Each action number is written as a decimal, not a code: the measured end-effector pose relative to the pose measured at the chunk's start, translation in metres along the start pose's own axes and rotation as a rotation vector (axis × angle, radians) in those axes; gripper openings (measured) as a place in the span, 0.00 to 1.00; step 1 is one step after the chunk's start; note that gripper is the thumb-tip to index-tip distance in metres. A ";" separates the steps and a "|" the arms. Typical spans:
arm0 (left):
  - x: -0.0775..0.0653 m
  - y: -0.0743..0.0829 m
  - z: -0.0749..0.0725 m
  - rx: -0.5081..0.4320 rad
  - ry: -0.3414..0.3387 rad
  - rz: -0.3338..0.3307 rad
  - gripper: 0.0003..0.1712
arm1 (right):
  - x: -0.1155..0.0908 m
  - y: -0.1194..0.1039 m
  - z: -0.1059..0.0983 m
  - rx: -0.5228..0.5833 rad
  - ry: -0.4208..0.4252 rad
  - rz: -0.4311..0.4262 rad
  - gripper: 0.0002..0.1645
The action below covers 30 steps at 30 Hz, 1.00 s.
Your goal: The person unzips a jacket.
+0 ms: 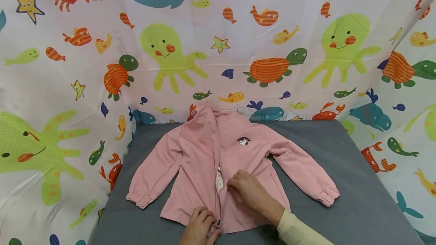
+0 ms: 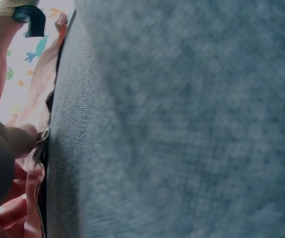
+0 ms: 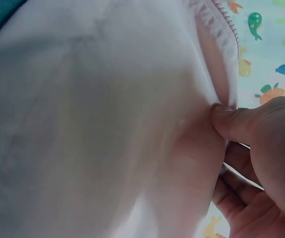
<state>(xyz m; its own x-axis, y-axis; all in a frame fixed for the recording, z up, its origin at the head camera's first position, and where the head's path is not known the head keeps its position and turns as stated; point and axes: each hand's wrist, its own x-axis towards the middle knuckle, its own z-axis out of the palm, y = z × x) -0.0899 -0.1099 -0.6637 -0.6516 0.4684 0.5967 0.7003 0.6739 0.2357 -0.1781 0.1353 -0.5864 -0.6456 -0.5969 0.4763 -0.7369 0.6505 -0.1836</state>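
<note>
A pink hooded child's jacket (image 1: 199, 162) lies front up, sleeves spread to both sides, a small dog emblem (image 1: 243, 141) on its chest. Its zipper (image 1: 218, 196) runs down the front, with a gap partway down that shows pale printed lining (image 1: 219, 180). At the bottom hem, my left hand (image 1: 200, 225) grips the cloth beside the zipper's lower end; in the left wrist view the thumb (image 2: 21, 139) presses there, fingers against the fabric. My right hand (image 1: 250, 192) pinches the front panel's edge just right of the gap, thumb (image 3: 231, 121) over the cloth in the right wrist view.
The jacket rests on a grey cloth-covered table (image 1: 327, 214). White curtains (image 1: 218, 59) printed with sea animals stand at the back and both sides. The jacket's hood (image 1: 202, 112) reaches the back curtain.
</note>
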 end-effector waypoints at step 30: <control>0.026 0.002 -0.017 -0.149 -0.233 0.015 0.11 | 0.023 0.037 -0.061 0.017 0.039 0.017 0.07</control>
<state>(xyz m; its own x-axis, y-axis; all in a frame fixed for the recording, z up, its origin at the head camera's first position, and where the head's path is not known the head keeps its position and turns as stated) -0.1004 -0.1059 -0.6346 -0.6783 0.6082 0.4122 0.7342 0.5827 0.3483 -0.2078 0.1741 -0.5293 -0.6499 -0.5673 0.5057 -0.7295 0.6522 -0.2059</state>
